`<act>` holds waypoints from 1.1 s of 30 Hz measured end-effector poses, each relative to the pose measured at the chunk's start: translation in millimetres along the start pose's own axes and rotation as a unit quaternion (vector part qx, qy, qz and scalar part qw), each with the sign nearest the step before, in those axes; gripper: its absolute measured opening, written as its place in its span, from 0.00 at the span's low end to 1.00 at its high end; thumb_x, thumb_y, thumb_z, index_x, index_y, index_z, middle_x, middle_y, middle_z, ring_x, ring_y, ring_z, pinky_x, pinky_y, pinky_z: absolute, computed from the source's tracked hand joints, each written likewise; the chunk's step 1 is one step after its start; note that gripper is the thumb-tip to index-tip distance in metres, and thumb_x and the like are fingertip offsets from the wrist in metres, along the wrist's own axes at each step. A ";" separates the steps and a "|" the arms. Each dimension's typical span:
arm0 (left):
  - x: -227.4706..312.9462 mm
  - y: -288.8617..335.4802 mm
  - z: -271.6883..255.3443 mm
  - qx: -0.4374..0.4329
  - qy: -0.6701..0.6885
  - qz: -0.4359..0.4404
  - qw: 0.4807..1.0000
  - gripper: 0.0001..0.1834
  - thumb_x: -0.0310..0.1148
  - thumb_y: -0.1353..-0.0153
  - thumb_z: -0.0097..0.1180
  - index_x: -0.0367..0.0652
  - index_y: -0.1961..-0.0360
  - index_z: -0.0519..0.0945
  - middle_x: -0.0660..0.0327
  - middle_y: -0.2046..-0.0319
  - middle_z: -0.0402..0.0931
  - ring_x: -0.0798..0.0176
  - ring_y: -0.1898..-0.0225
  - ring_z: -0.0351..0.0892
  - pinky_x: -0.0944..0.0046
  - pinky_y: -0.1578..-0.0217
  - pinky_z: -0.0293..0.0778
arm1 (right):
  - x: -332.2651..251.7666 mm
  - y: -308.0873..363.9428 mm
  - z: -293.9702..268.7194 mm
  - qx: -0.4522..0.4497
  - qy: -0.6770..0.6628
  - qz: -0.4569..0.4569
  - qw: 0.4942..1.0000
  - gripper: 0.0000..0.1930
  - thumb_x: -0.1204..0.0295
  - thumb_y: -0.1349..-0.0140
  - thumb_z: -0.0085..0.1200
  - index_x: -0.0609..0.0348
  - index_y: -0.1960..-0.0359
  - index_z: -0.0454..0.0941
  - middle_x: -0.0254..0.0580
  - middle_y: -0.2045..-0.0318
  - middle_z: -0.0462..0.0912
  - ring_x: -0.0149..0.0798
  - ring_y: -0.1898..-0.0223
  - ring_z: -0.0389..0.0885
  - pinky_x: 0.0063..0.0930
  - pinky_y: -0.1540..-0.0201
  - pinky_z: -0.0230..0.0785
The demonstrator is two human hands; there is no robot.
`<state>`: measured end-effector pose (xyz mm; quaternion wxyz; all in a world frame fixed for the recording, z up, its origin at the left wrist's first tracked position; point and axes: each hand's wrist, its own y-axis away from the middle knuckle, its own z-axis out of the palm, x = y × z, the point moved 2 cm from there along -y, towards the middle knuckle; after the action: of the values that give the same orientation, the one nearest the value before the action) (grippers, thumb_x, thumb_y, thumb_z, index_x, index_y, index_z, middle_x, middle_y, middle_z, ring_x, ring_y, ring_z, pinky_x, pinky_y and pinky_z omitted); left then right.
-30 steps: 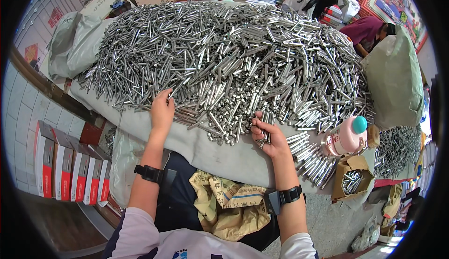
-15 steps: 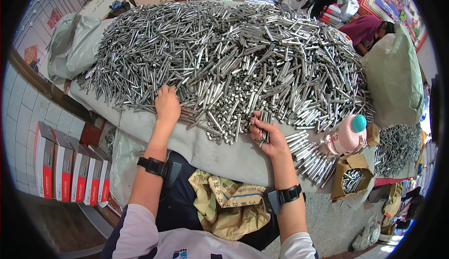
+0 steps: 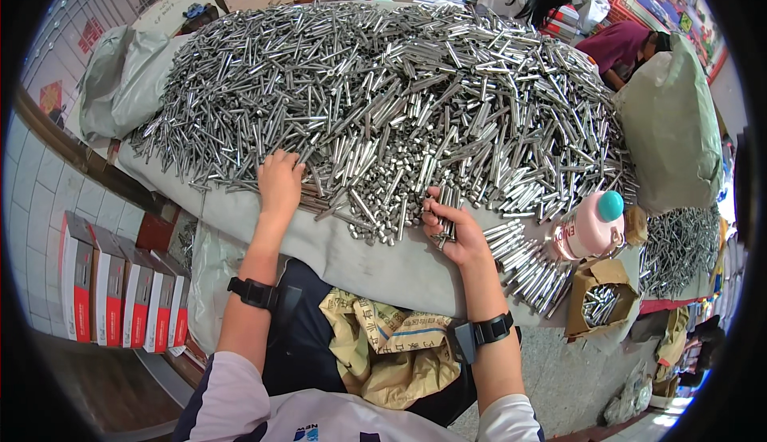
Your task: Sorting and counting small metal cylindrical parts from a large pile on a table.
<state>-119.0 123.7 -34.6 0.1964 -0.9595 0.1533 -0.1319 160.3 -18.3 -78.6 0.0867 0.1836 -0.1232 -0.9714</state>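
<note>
My right hand [image 3: 461, 236] is closed around a small bundle of short silvery metal rods [image 3: 449, 202], its fingers wrapped over them, just above the near edge of the pile. My left hand [image 3: 279, 185] reaches to the near left edge of the big pile of metal rods [image 3: 335, 83]. Its fingers are slightly bent and apart, with the tips down among the rods; I see nothing held in it. Between my hands lie rods seen end-on [image 3: 391, 202] and a few loose ones on the grey cloth [image 3: 319, 238].
A row of rods [image 3: 527, 270] lies right of my right hand, beside a pink bottle with a teal cap [image 3: 587, 222] and an open cardboard box of rods [image 3: 603, 298]. Pale sacks [image 3: 671, 130] flank the pile. Other people sit at the far side. Boxes [image 3: 120, 286] stand lower left.
My left hand has shifted slightly left and nearer to me, and its fingers have spread a little. My right hand, still around its rods, has moved slightly left.
</note>
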 end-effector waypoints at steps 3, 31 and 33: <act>4.6 0.3 -9.7 0.098 0.082 0.037 0.991 0.12 0.31 0.42 0.58 0.36 0.60 0.80 0.55 0.62 0.76 0.52 0.58 0.74 0.56 0.57 0.69 | 0.4 -2.0 -0.7 0.004 0.001 0.001 1.000 0.17 0.83 0.41 0.50 0.63 0.49 0.68 0.45 0.68 0.76 0.34 0.74 0.73 0.23 0.77 0.66; 177.7 62.7 20.4 -0.053 0.443 0.087 0.891 0.12 0.22 0.44 0.57 0.32 0.57 0.79 0.51 0.62 0.79 0.56 0.67 0.81 0.64 0.67 0.76 | 5.3 8.9 23.9 -0.022 0.381 -0.323 0.866 0.15 0.69 0.34 0.52 0.61 0.50 0.68 0.42 0.55 0.78 0.31 0.53 0.75 0.26 0.48 0.66; 182.0 65.8 14.6 -0.075 0.439 0.098 0.890 0.12 0.19 0.45 0.54 0.31 0.57 0.78 0.49 0.61 0.78 0.50 0.65 0.80 0.61 0.65 0.75 | 4.4 10.0 21.2 -0.019 0.441 -0.326 0.836 0.17 0.69 0.36 0.54 0.61 0.49 0.67 0.44 0.54 0.78 0.33 0.52 0.75 0.29 0.46 0.67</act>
<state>36.7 8.1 -39.9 0.0480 -0.7957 0.3266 -0.5079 149.4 -24.4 -58.2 -0.1863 0.6200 0.0137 -0.7620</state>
